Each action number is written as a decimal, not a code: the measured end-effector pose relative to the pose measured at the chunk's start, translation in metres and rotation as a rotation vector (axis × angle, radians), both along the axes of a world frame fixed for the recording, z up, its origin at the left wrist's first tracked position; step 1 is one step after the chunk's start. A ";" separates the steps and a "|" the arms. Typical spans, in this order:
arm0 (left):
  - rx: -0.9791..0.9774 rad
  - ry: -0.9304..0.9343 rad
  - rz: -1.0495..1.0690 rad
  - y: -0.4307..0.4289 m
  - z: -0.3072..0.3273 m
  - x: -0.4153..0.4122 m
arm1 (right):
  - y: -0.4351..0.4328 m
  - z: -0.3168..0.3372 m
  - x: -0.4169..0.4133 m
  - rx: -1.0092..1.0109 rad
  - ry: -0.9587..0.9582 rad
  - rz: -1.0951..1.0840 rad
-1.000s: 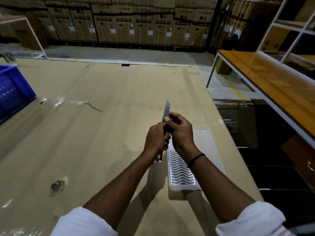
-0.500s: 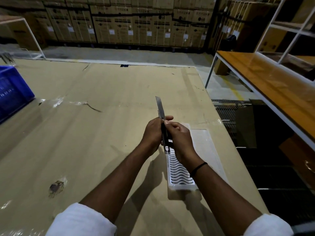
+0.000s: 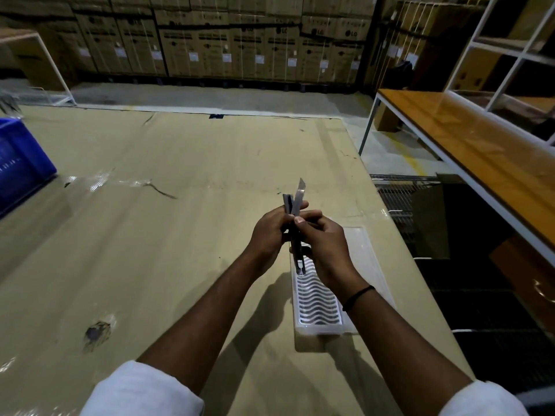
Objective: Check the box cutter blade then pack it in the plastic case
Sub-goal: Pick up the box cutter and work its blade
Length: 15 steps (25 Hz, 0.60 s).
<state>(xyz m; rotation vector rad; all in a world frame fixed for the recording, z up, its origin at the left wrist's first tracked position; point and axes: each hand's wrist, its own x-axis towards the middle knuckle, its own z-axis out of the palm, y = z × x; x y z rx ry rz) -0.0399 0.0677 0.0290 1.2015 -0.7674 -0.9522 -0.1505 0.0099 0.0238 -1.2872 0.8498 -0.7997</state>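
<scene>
I hold a dark box cutter (image 3: pixel 295 247) upright above the table, both hands around it. My left hand (image 3: pixel 268 231) grips its body from the left. My right hand (image 3: pixel 326 244) pinches the thin silver blade (image 3: pixel 299 195), which sticks up and leans right, apart from the cutter's top end (image 3: pixel 287 202). The cutter's lower tip hangs just over the white plastic case (image 3: pixel 318 306), which lies open on the table with a wavy ribbed insert. Its clear lid (image 3: pixel 371 256) lies flat to the right.
The table is covered with brown cardboard (image 3: pixel 180 235). A blue crate (image 3: pixel 21 163) stands at the left edge. Crumpled clear tape (image 3: pixel 99 181) lies near it. An orange bench (image 3: pixel 468 151) with white shelving runs along the right. Stacked cartons (image 3: pixel 240 40) line the back wall.
The blade has tilted from upright and in line with the cutter to leaning right, its top now apart from the cutter's end. Both hands have stayed over the case.
</scene>
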 end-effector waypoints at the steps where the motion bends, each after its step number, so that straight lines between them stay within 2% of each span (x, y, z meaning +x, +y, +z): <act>1: -0.003 -0.014 0.008 0.000 -0.001 0.001 | 0.000 0.000 -0.001 -0.013 -0.009 0.003; 5: 0.009 -0.018 -0.016 0.002 -0.002 0.005 | 0.002 -0.002 -0.004 -0.064 -0.016 -0.022; 11: 0.047 0.074 -0.164 0.007 -0.005 0.009 | -0.006 0.002 -0.008 -0.182 0.108 -0.042; 15: 0.068 0.021 -0.239 0.015 -0.005 0.004 | -0.016 0.009 -0.013 -0.256 0.107 -0.036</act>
